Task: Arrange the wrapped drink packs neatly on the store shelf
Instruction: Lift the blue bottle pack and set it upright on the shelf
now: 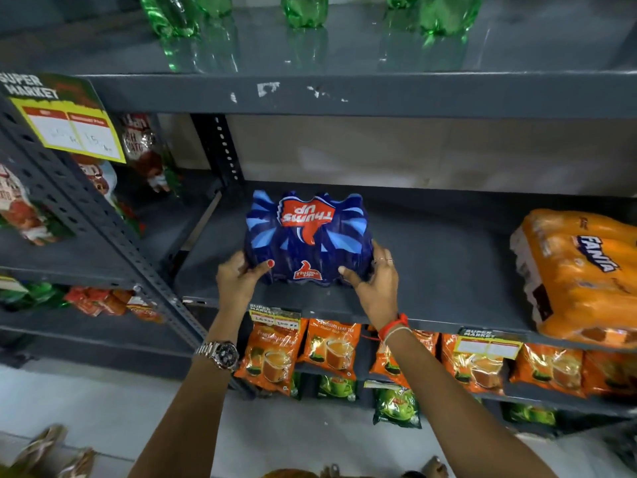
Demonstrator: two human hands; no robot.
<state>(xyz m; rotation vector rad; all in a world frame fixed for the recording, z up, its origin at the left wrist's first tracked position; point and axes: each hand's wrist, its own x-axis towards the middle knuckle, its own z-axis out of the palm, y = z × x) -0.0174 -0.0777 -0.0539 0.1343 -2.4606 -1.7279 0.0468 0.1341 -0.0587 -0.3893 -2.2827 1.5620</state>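
Grey steel shelf (448, 270) carried the blue pack (306, 239), well left of the orange pack (579, 274). Left hand (238, 281) and right hand (375, 281) clasped the blue pack's near corners. Its slick film probably slips; the load looked heavy, so low corners seemed safest.

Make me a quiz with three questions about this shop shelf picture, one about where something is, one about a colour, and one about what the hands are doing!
1. Where is the orange pack?
A. Right end of the same shelf as the blue pack
B. Top shelf
C. On the floor

2. What colour are the bottles on the shelf above?
A. Red
B. Green
C. Yellow

3. What are the hands doing?
A. Hanging empty
B. Holding one tea bag
C. Gripping the blue pack on both sides

Answers: 1 A, it lies at that shelf's right edge. 2 B, see-through green plastic. 3 C, the left hand and right hand clasp its near corners.
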